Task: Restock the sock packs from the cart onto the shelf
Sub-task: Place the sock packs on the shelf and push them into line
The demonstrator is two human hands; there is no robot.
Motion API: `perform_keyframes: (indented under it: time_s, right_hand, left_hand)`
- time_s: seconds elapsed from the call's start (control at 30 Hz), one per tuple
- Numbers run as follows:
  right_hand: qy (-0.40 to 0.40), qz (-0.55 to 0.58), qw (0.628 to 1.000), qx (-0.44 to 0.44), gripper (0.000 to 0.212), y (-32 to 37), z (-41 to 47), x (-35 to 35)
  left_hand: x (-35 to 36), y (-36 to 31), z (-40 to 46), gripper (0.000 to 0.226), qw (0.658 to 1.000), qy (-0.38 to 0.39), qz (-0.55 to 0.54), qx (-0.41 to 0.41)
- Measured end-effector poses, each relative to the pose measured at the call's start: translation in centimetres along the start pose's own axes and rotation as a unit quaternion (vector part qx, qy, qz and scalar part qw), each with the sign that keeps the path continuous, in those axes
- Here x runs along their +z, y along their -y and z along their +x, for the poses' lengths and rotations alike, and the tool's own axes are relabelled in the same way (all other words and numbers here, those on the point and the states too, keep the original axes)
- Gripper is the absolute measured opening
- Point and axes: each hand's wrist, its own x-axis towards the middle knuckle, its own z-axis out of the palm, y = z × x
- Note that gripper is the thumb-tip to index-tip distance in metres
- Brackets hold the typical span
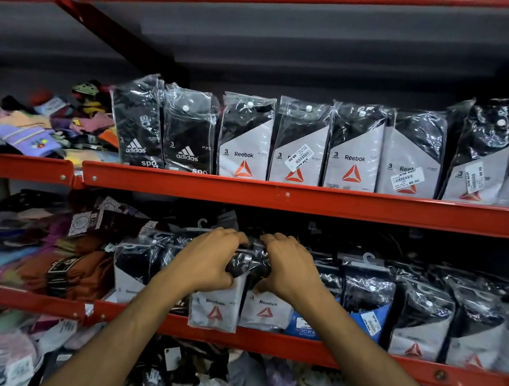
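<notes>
My left hand (209, 259) and my right hand (287, 264) both grip the black top of a plastic-wrapped Reebok sock pack (215, 310) at the middle shelf (267, 341). Its grey lower half hangs over the red shelf lip. Beside it on the right stands a second Reebok pack (266, 312). More Reebok packs (418, 325) fill the row to the right. The cart is not in view.
The upper shelf (277, 194) carries two Adidas packs (161, 132) and a row of Reebok packs (355, 148). Loose coloured socks (40, 129) are piled at the left on both levels. A blue pack (307, 326) sits behind the right forearm. Mixed packs (174, 374) lie below.
</notes>
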Motion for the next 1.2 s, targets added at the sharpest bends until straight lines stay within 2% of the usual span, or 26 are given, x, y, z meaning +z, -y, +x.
perform_keyframes:
  time_s: [0.13,0.47,0.8,0.9,1.0,1.1,1.2]
  right_hand:
    - [0.004,0.006,1.0,0.01,0.09,-0.1,0.3,-0.2]
    - [0.008,0.0,1.0,0.019,0.099,-0.2,0.6,3.1]
    - [0.033,-0.031,0.999,0.0,0.096,-0.5,0.9,6.7]
    - [0.03,-0.037,0.999,-0.024,0.105,-1.0,0.9,6.9]
    - [0.018,-0.032,0.998,-0.049,0.112,-1.6,0.5,6.8]
    - [-0.028,-0.006,0.998,-0.055,0.098,-1.9,-0.8,6.6]
    - [-0.098,0.031,0.994,-0.042,0.07,-1.6,-1.9,7.1]
  left_hand:
    - [0.1,0.3,0.6,0.062,1.0,-0.005,-0.029,-0.002]
    - [4.7,2.3,1.8,0.073,0.998,-0.02,-0.054,-0.019]
    - [8.0,3.3,1.3,0.07,0.995,-0.024,-0.096,-0.017]
    - [8.3,3.2,1.4,0.071,0.997,-0.025,-0.066,-0.01]
    - [8.9,3.6,1.5,0.084,1.0,-0.023,-0.006,0.021]
    - [9.6,4.0,0.6,0.094,0.998,-0.024,0.033,0.043]
    - [10.1,3.4,-0.9,0.078,0.992,-0.101,0.021,0.067]
